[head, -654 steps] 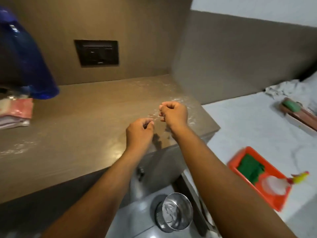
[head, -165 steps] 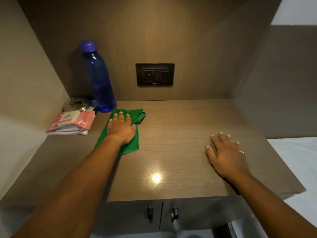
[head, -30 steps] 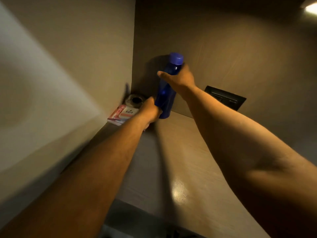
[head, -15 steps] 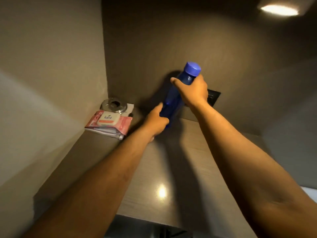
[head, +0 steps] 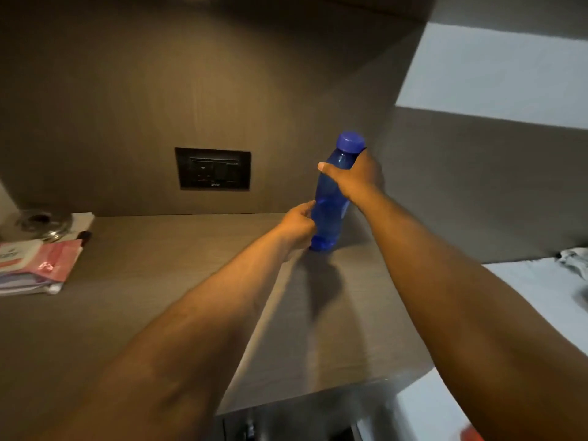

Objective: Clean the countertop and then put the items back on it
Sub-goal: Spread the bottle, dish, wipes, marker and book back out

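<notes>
A tall blue bottle (head: 327,214) with a blue cap stands slightly tilted at the back right of the brown countertop (head: 178,275), its base on or just above the surface. My right hand (head: 356,176) is wrapped around its upper part, just below the cap. My left hand (head: 299,226) touches the bottle's lower side with its fingertips. The green cloth is not in sight.
A pink wipes pack (head: 35,265) lies at the left edge, with a round metal lid (head: 41,222) and some white paper behind it. A black socket plate (head: 213,168) sits in the back wall. A white counter (head: 541,300) lies lower on the right.
The bottle has travelled from the back left corner, by the wipes pack, to the back right of the countertop, carried by both hands. My view has swung right with it.
</notes>
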